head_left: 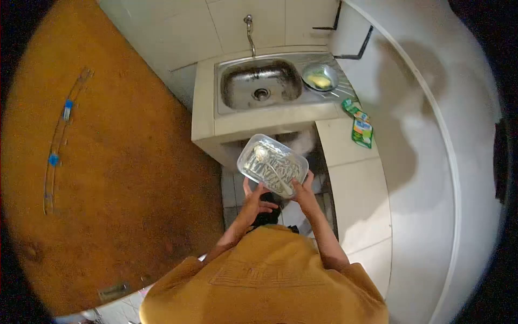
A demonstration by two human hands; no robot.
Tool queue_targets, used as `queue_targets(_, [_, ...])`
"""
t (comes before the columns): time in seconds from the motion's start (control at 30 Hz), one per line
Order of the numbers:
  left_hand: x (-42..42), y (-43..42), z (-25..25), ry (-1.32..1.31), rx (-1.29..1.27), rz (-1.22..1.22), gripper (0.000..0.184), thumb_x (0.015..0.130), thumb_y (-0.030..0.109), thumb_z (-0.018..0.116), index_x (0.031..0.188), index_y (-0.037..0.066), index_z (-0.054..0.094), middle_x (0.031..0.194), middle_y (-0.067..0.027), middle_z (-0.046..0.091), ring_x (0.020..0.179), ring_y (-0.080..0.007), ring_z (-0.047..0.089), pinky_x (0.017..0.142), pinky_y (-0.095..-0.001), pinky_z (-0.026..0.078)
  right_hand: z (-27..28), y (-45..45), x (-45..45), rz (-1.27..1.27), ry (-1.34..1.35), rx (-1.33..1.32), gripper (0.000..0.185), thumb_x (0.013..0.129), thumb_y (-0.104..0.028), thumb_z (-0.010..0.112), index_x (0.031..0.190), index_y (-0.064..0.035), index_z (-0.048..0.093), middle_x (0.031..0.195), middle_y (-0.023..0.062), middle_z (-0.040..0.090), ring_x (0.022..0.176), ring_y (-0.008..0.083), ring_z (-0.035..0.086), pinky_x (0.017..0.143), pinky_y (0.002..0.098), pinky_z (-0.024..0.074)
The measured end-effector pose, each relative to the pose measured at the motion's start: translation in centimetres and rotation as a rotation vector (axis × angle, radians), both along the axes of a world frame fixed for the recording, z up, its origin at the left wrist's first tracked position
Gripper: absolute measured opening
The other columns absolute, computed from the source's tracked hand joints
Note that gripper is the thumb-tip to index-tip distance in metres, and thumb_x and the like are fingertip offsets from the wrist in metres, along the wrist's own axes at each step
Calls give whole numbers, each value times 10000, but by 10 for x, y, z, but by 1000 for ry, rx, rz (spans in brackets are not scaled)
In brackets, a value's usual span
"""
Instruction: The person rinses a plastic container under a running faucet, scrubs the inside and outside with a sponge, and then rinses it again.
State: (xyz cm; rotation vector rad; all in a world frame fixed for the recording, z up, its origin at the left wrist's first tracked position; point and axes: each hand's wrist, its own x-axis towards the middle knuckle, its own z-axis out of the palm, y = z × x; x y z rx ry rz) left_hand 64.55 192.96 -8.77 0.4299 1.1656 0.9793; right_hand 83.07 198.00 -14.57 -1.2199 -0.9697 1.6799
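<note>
In front of my body I hold a clear rectangular plastic container (250, 171) with rounded corners, tilted so that its inside faces me. Pale, streaky contents cover its bottom; I cannot tell what they are. Across it lies a spoon (276, 175), its bowl end near a white lump at the far left corner. My left hand (254, 205) supports the near left edge, its fingers partly beneath. My right hand (305, 193) grips the near right corner, with the thumb beside the spoon's handle end.
Ahead is a steel sink (261, 94) under a wall tap (250, 35). On its drainboard sits a metal bowl (320, 76) with something yellow inside. Green packets (362, 133) lie on the tiled counter (353, 189) at right. A brown wooden door (118, 162) stands at left.
</note>
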Motion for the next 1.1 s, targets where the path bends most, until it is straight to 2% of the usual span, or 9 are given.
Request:
queue_targets(0.23, [-360,657,88,26,187,56,958,861,300,607,1380,265,-197,1263,-261,393,720,-312,662,580,-369,565,94,647,-376,15,-50,-178,693,926,-243,488,1382,-113,-17,1353,218,288,1202,320,401,790,415,524])
queue_targets(0.3, [-466,851,102,75,154,84,968,855,231,618,1379,259,-196,1243,-259,405,711,-302,658,603,-379,572,59,837,-488,34,-90,137,584,885,-149,488,1292,-51,80,1275,215,353,1165,298,417,937,368,388])
queue_targets(0.33, [-512,940,102,101,164,87,967,853,216,613,1378,259,-198,1244,-262,402,702,-301,656,600,-381,573,128,914,-538,21,-80,-8,630,872,-127,502,1300,-17,53,1271,238,357,1201,305,379,1004,340,295])
queue_targets(0.43, [-617,1184,51,153,208,143,961,843,179,608,1380,266,-184,1249,-268,393,677,-303,648,593,-383,572,56,1156,-636,80,-248,164,839,900,-218,537,1370,-70,-143,1238,224,401,1092,276,484,777,406,517])
queue_targets(0.5, [-663,1339,47,180,242,195,958,835,156,607,1383,274,-170,1253,-270,387,661,-307,644,588,-383,572,116,1322,-681,209,-236,-72,839,895,-256,547,1378,-66,-112,1227,216,416,1037,263,517,749,389,521])
queue_targets(0.57, [-698,1497,74,98,90,245,930,828,170,601,1391,280,-131,1279,-254,383,767,-328,642,588,-400,571,130,1489,-709,337,-228,-309,842,890,-295,557,1386,-61,-82,1215,207,431,983,250,551,721,372,525])
queue_targets(0.7, [-720,1752,4,69,16,366,825,854,180,551,1401,279,-58,1301,-232,378,854,-347,625,588,-422,576,79,1774,-702,370,-393,52,646,880,-357,566,1359,-48,262,1057,158,539,892,249,587,673,352,525])
queue_targets(0.83, [-694,1944,-63,124,39,292,584,879,144,469,1370,179,155,1262,-229,427,840,-360,626,624,-433,591,14,2029,-668,203,-668,831,389,892,-319,558,1121,-8,510,934,133,596,806,218,604,652,345,496])
queue_targets(1.1, [-698,2320,-175,326,16,386,466,844,64,555,1242,-93,370,898,-187,558,601,-265,610,537,-361,580,137,2522,-767,126,-781,911,410,815,-397,622,934,-5,593,770,171,641,709,343,625,654,433,490])
